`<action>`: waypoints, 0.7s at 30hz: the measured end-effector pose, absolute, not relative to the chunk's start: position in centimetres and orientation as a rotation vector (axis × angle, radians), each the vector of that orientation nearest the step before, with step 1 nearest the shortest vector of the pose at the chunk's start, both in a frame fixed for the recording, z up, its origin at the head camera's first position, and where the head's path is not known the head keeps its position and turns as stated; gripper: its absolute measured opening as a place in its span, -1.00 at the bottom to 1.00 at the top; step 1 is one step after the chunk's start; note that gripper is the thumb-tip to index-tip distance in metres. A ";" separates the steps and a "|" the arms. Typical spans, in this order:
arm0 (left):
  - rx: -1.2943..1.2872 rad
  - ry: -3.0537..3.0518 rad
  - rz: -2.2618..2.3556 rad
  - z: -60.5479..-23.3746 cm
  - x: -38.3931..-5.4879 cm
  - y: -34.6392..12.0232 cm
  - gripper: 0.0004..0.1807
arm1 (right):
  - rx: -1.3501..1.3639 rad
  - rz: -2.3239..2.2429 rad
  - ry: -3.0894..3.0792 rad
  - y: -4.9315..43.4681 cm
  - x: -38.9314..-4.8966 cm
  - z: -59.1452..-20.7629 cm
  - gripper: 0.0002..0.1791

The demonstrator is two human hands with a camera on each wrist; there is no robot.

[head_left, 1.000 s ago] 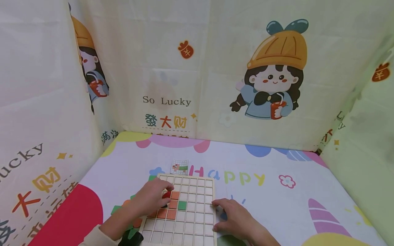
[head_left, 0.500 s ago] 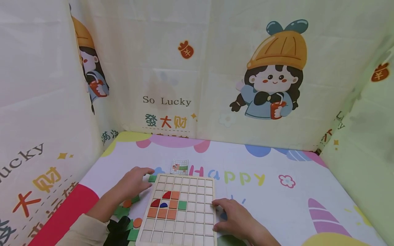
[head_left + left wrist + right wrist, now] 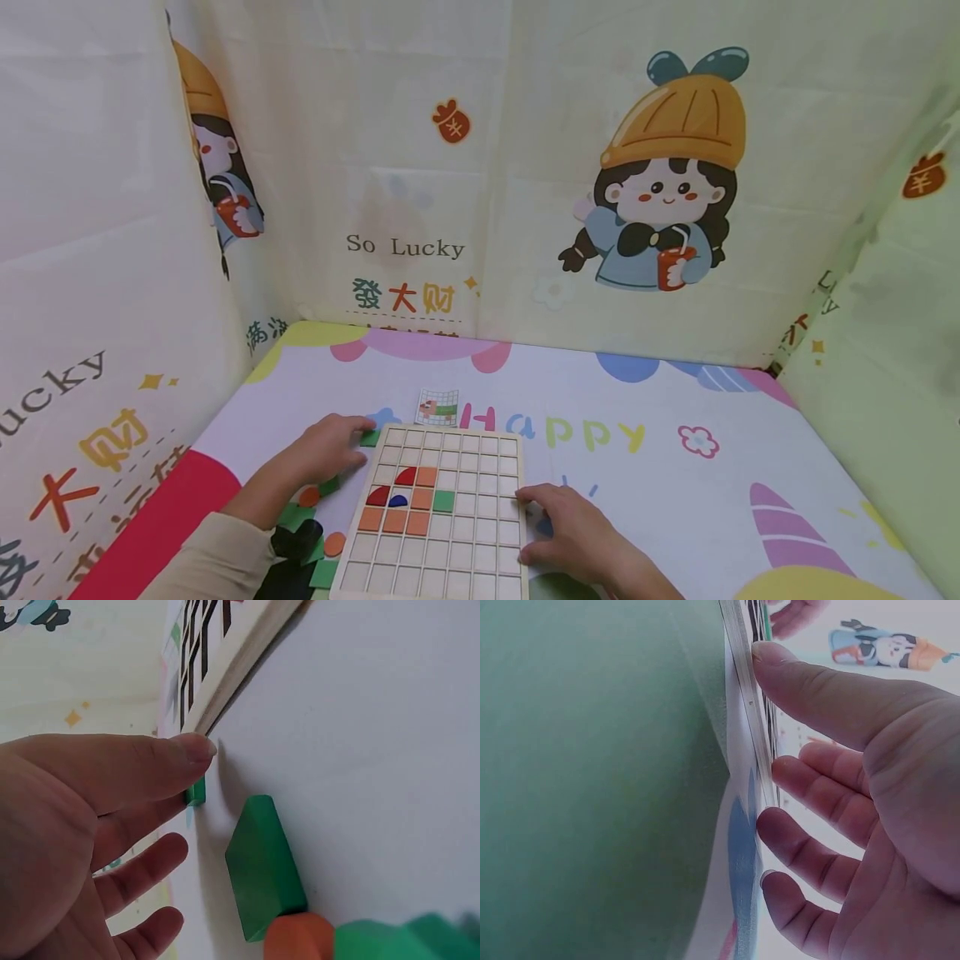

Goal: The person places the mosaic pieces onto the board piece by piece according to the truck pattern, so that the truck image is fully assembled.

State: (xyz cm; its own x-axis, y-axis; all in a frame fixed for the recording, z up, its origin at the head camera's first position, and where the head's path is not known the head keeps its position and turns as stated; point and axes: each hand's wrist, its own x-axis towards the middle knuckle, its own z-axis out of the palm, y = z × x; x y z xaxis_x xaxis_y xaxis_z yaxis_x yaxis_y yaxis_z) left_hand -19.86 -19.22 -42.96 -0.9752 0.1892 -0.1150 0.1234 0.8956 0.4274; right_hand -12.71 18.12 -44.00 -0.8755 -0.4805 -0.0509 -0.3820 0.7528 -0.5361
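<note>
Green block [image 3: 371, 439], likely light and stiff, lies by the board's [image 3: 480, 533] far left corner: pinch its sides. My left hand [image 3: 326, 451] gapes beside it; my right hand [image 3: 570, 529] loosely touches the board's right edge.

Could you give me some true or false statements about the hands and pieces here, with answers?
The right hand is at the right edge of the wooden board. True.
The blue piece lies off the board. False: it sits in one of the board's cells.
Two red pieces are on the board. True.
The left hand is over the board's middle. False: it is left of the board, beside a green piece.
The picture card lies beyond the board's far edge. True.
</note>
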 end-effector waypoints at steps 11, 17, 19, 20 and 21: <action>0.239 2.955 0.663 -43.3 -19.6 -19.5 -0.62 | -0.684 -0.789 2.758 18.1 -12.6 -43.8 -0.29; 0.196 2.934 0.735 -43.2 -19.5 -19.6 -0.65 | -0.697 -0.801 2.760 18.1 -12.6 -43.8 -0.29; 0.186 2.929 0.749 -43.3 -19.5 -19.7 -0.65 | -0.697 -0.801 2.761 18.1 -12.6 -43.8 -0.30; 0.179 2.929 0.756 -43.3 -19.5 -19.7 -0.66 | -0.700 -0.802 2.762 18.1 -12.6 -43.8 -0.30; 0.176 2.929 0.759 -43.3 -19.5 -19.7 -0.66 | -0.697 -0.799 2.764 18.1 -12.6 -43.8 -0.30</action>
